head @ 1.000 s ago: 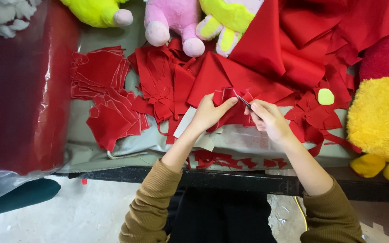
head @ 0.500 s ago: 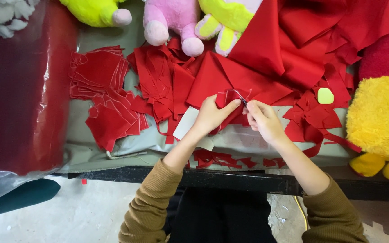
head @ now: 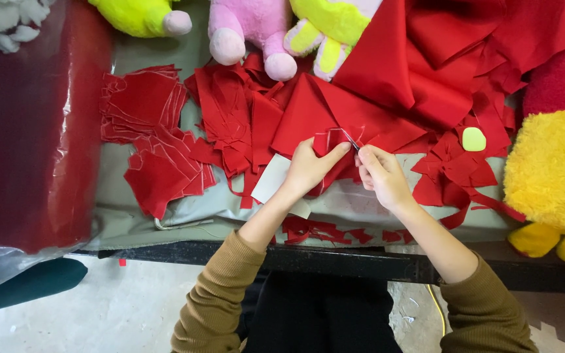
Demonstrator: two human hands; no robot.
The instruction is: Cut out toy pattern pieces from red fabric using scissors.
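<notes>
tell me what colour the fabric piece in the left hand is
Red, seen in the head view: the left hand holds a small red fabric piece.

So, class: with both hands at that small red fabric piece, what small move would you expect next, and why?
Probably a short snip further along the edge. The left hand pinches the small red fabric piece up off the table, and the right hand holds what look like small scissors, their tip right at the piece.
</notes>
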